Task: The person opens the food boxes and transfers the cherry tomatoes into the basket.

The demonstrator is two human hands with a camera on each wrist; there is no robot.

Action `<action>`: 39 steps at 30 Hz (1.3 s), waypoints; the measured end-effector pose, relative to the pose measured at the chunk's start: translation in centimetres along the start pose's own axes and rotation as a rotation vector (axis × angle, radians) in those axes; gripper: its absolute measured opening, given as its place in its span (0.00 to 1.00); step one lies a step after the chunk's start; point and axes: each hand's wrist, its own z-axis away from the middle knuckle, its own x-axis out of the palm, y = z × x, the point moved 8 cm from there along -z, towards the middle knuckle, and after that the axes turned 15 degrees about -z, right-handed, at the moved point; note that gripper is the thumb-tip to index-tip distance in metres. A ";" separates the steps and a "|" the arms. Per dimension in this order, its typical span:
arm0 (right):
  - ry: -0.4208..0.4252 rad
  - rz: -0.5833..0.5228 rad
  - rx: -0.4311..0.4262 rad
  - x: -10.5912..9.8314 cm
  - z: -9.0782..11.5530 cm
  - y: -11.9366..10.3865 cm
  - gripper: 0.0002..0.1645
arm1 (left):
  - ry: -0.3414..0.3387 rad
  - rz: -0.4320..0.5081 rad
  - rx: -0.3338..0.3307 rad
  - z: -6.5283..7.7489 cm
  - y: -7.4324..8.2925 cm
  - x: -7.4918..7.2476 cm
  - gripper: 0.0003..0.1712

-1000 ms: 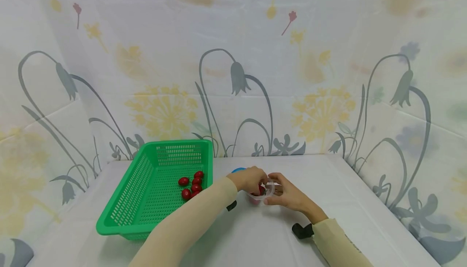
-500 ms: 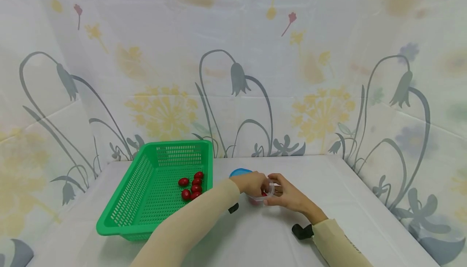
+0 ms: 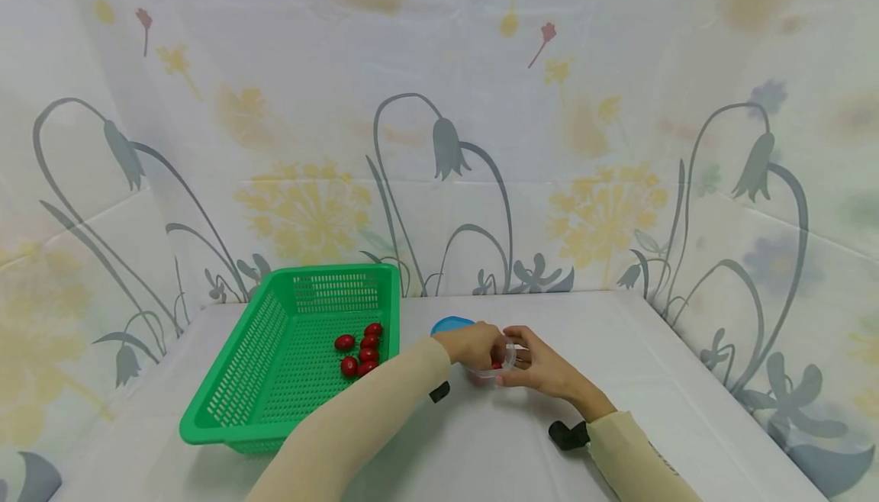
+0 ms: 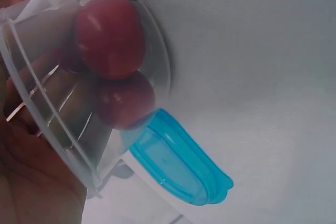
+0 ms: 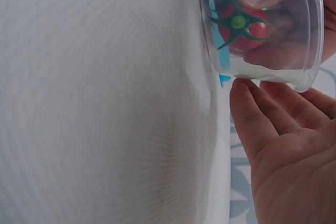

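Observation:
My left hand (image 3: 474,342) reaches down into a clear plastic container (image 3: 510,357), its fingers around a cherry tomato (image 4: 110,35) inside. Through the see-through wall in the right wrist view, its thumb and fingers lie on either side of a tomato with a green calyx (image 5: 239,22). A second tomato (image 4: 126,100) sits against it. My right hand (image 3: 539,368) holds the container from the right, thumb in front and fingers curved round the far side. A blue lid (image 4: 178,166) lies on the table behind the container, partly hidden by my left hand in the head view.
To the left stands a green plastic basket (image 3: 236,433) with several cherry tomatoes (image 3: 350,367) near its right wall. My left forearm crosses in front of its right corner. A flower-patterned cloth (image 3: 439,204) hangs behind the white-covered table (image 3: 577,319).
My left hand has gone a little lower into the container with the tomato, and more of the blue lid shows behind it. My right hand has stayed at the container.

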 end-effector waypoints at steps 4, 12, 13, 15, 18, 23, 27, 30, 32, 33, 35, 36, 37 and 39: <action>0.007 0.004 0.002 -0.1 -0.1 0.0 0.50 | 0.007 0.020 0.003 -0.1 -0.2 -0.2 0.07; 0.020 0.018 -0.004 -0.4 -0.1 0.2 0.50 | 0.021 0.033 -0.006 0.5 -0.8 -1.4 0.09; 0.024 0.019 -0.004 -0.4 -0.1 0.2 0.50 | 0.022 0.033 -0.008 0.7 -0.9 -1.6 0.09; 0.033 0.023 0.003 -0.5 -0.1 0.3 0.50 | 0.030 0.036 -0.015 1.0 -1.1 -2.1 0.09; 0.037 0.022 0.008 -0.5 -0.1 0.4 0.51 | 0.048 0.046 -0.027 1.9 -1.3 -3.0 0.10; 0.031 0.029 0.005 -0.4 -0.3 0.5 0.50 | 0.097 0.018 -0.007 3.7 -1.5 -4.8 0.11; 0.038 0.037 0.003 -0.3 -0.3 0.4 0.50 | 0.137 -0.004 0.030 5.4 -2.0 -6.4 0.09; 0.043 0.042 0.007 -0.3 -0.3 0.5 0.50 | 0.164 0.021 0.030 6.6 -2.9 -7.3 0.08; 0.047 0.043 0.013 -0.3 -0.2 0.5 0.49 | 0.183 0.040 0.028 7.4 -3.6 -7.8 0.08; 0.049 0.045 0.017 -0.3 -0.2 0.5 0.49 | 0.192 0.050 0.024 7.7 -4.0 -8.0 0.08; 0.053 0.051 0.024 -0.4 -0.2 0.7 0.49 | 0.208 0.069 0.019 8.5 -4.7 -8.4 0.09; 0.052 0.053 0.024 -0.3 -0.2 0.6 0.49 | 0.214 0.074 0.012 8.8 -5.1 -8.5 0.09; 0.051 0.053 0.023 -0.3 -0.2 0.6 0.49 | 0.221 0.077 0.006 9.2 -5.5 -8.6 0.10; 0.048 0.057 0.021 -0.2 -0.2 0.5 0.50 | 0.231 0.088 -0.004 9.9 -6.2 -8.8 0.11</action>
